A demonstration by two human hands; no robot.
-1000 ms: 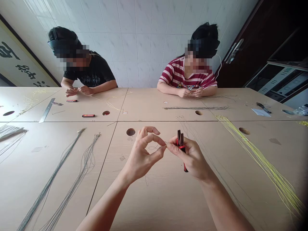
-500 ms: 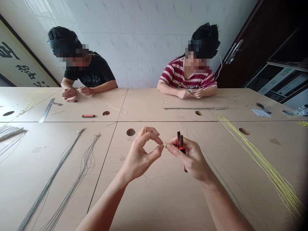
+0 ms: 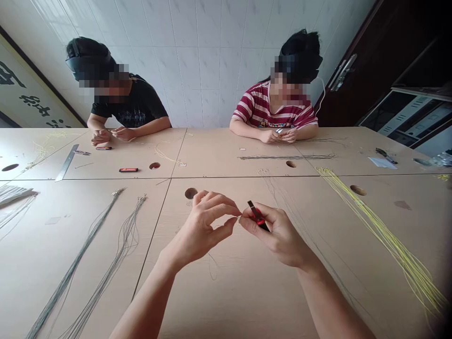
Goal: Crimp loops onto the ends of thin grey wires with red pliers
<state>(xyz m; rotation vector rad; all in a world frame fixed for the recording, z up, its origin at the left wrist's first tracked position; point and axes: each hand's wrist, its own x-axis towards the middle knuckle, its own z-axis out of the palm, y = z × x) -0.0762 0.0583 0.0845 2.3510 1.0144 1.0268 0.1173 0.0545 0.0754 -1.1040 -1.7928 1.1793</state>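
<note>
Pliers [image 3: 260,222] in right hand [image 3: 282,237], well inside table's far edge [image 3: 208,129].

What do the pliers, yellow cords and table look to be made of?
Pliers: probably steel jaws, dark and faintly shiny; red-and-black grips look like smooth plastic or rubber.
Yellow cords: slender, bending strands, seemingly textile or synthetic; which is unclear.
Table: likely laminated board, from its smooth pale-wood surface and straight seams.

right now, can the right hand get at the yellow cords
Probably yes: just thin strands seem to lie between the right hand and the yellow cords, though the pliers it holds may hinder its grip.
</note>
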